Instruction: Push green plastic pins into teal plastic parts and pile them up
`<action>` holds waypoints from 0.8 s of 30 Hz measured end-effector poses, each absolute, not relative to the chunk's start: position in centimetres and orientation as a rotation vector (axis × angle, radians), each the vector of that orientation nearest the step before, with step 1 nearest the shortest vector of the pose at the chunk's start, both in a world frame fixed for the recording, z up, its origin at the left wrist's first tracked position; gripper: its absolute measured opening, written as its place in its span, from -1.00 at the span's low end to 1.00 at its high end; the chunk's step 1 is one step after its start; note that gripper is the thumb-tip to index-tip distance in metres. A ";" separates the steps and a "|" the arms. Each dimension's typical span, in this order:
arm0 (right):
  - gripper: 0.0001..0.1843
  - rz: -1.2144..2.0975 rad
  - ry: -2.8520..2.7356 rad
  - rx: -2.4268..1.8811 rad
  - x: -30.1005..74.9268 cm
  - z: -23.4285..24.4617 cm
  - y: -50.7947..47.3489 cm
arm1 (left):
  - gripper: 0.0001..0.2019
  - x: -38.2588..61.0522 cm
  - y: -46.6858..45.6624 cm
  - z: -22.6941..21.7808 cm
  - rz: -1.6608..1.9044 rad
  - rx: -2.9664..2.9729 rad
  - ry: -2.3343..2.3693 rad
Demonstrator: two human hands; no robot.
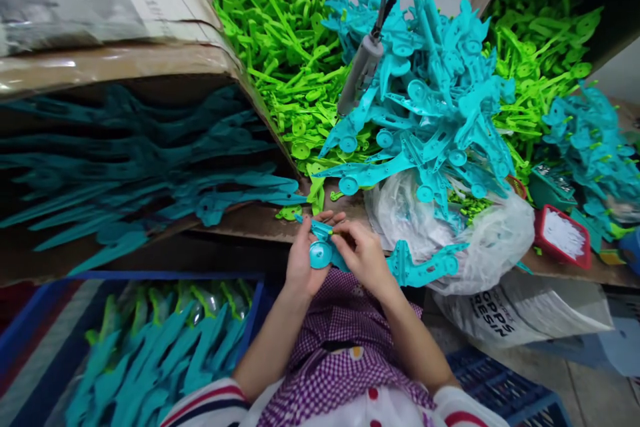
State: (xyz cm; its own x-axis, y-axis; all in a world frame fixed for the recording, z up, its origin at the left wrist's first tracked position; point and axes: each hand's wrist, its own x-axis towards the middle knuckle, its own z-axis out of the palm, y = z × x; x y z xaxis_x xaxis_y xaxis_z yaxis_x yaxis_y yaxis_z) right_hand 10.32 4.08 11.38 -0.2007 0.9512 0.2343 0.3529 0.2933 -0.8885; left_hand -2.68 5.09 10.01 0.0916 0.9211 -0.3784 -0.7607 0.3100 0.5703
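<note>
My left hand (pixel 304 255) cups a teal plastic part (pixel 321 250) with a round disc end, its fingers curled around it. My right hand (pixel 364 255) pinches a small green plastic piece (pixel 331 232) against the top of that teal part. Both hands meet just above my lap, over a purple checked apron (pixel 340 340). Another teal part (pixel 423 267) lies right of my right hand against a white plastic bag (pixel 480 233).
A heap of teal parts (pixel 430 93) tops the bag ahead. Green parts (pixel 280 33) fill the space behind. A cardboard box of teal parts (pixel 125 160) stands left. A blue crate (pixel 150 347) holds assembled pieces. A grey hanging tool (pixel 361 70) dangles ahead. A red tray (pixel 563 235) sits right.
</note>
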 end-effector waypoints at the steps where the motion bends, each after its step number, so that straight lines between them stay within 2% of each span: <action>1: -0.80 0.865 -1.777 -1.153 10.3 11.6 4.1 | -0.66 -2.7 5.1 10.0 1.275 0.267 0.775; 14: -0.84 0.804 -1.943 -1.012 10.9 11.3 4.1 | -0.67 -2.1 4.4 10.5 1.277 0.325 0.798; 24: -0.73 0.481 -2.235 -1.067 10.9 9.8 3.6 | -0.66 -1.4 3.6 10.0 1.242 0.316 0.841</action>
